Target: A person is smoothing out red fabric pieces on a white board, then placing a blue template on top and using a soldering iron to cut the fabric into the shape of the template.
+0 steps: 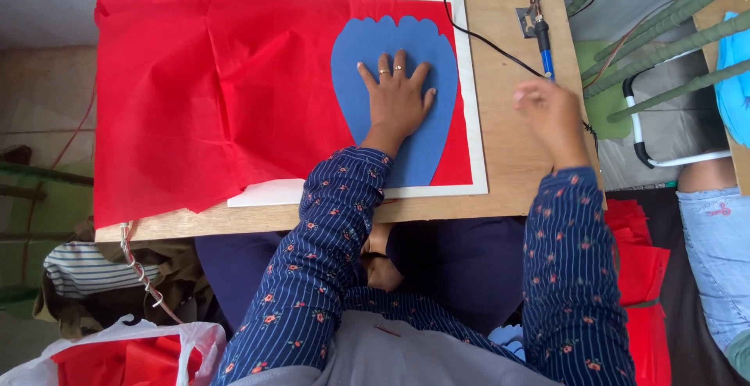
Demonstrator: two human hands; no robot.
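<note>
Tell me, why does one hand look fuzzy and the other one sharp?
In the head view, the right hand near the blue-handled tool is smeared by motion blur, so its fingers cannot be told apart. The left hand, flat on the blue petal-shaped template over the red fabric, is crisp, rings showing. Light is soft and even, with no glare on the wooden table.

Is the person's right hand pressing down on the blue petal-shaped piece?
No, the left hand lies flat on the blue petal-shaped piece, while the right hand is off to the side over the wooden table.
</note>
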